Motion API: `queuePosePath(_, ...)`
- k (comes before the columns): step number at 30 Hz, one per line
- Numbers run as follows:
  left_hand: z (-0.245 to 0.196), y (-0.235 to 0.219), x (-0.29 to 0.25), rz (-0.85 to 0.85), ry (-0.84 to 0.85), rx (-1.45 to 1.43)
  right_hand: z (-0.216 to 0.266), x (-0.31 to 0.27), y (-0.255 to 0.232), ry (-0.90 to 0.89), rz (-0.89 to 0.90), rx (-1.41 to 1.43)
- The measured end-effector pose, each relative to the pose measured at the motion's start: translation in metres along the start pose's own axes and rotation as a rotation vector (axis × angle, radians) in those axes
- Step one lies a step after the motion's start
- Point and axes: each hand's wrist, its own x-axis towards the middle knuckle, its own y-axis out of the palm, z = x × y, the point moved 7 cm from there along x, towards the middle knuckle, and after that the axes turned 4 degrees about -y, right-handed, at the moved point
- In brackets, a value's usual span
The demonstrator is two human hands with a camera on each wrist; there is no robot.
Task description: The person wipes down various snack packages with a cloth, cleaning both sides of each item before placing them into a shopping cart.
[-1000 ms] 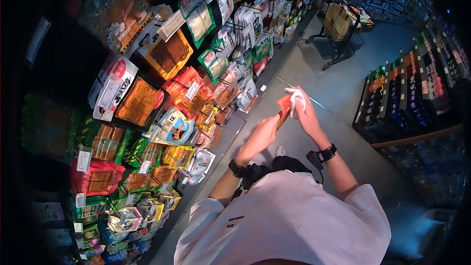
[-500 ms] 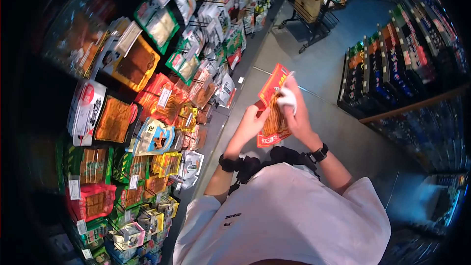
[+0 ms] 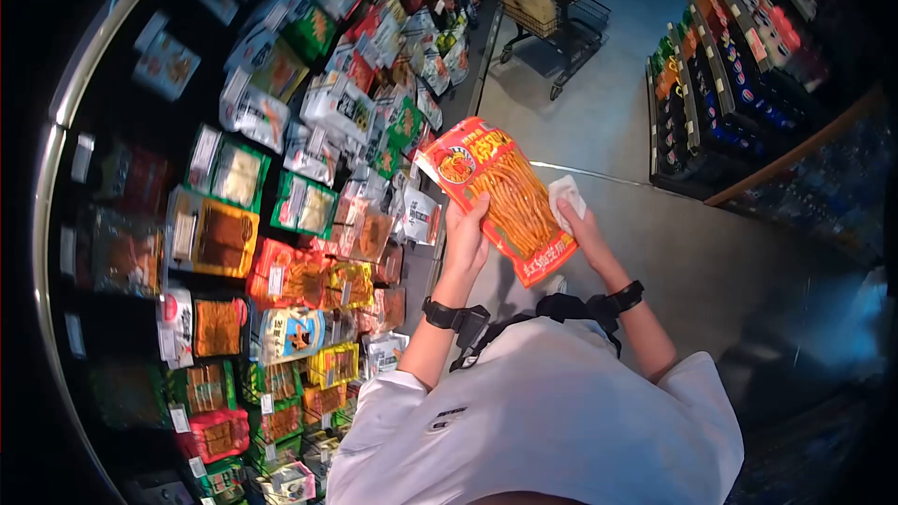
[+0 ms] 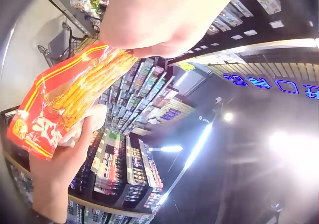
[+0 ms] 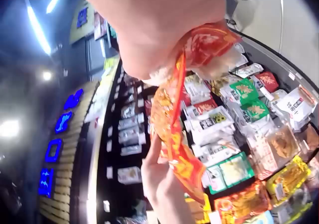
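A red and orange packet with long strips behind its clear window is held up in front of the body, its printed face toward the head view. The left hand grips its left edge, thumb on the front. At the lower right edge the right hand pinches the packet together with a crumpled white tissue. In the left wrist view the packet spans both hands. The right wrist view shows the packet nearly edge-on, with the left hand on its far side.
Racks of hanging snack packets with price tags line the left. A shopping cart holding a brown bag stands farther up the aisle. Shelves of bottles are on the right, with grey floor between.
The packet has turned from edge-on to face the head view and been spread between the hands. The right hand with the tissue has moved down to its lower right edge. The view has shifted.
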Motion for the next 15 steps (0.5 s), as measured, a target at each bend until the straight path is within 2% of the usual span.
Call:
queuePosePath(3,0.019,0.040,0.031,0.015,-0.042,-0.053,0.029,0.000,-0.040,0.133,0.051,0.224)
queuePosePath(6,0.039,0.074,0.050,0.021,-0.074,0.001,0.023,0.017,-0.085,0.062,-0.012,0.169)
queuePosePath(9,0.057,0.103,0.068,0.055,-0.138,0.019,0.032,0.019,-0.114,0.098,-0.041,0.222)
queuePosePath(12,0.074,0.126,0.088,0.077,-0.171,0.027,0.034,0.026,-0.133,0.006,-0.206,0.491)
queuePosePath(15,0.087,0.149,0.107,0.127,-0.214,0.065,0.039,0.029,-0.136,0.106,-0.132,0.763)
